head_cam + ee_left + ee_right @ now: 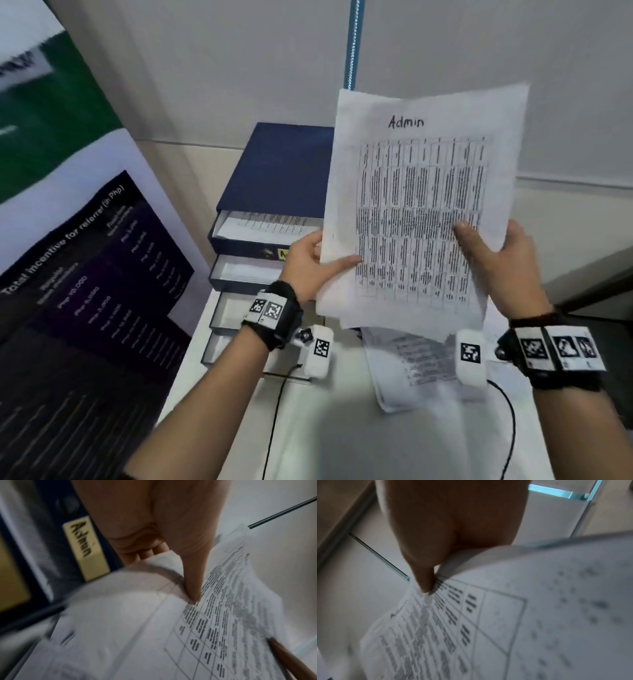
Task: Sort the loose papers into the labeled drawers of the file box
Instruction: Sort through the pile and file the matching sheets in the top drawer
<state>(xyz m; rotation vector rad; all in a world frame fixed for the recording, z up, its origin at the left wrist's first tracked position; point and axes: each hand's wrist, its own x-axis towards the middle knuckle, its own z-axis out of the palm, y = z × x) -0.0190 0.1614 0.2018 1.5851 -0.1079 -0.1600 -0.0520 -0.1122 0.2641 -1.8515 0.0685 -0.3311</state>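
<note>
Both hands hold up a sheaf of white papers (418,212); the front sheet bears a printed table and the handwritten word "Admin". My left hand (315,263) pinches its left edge, thumb on the front. My right hand (493,250) pinches its right edge, thumb on the table print. The left wrist view shows the thumb (190,577) pressing the sheet (171,635), and a yellow "Admin" label (85,550) on a drawer front. Behind the papers stands the dark blue file box (281,171) with several drawers pulled open; the top drawer (260,226) holds printed sheets.
More loose papers (411,366) lie on the white table (342,438) below the held sheaf. A dark poster board (85,291) leans along the left. Black cables (507,411) run across the table. A grey wall stands behind the box.
</note>
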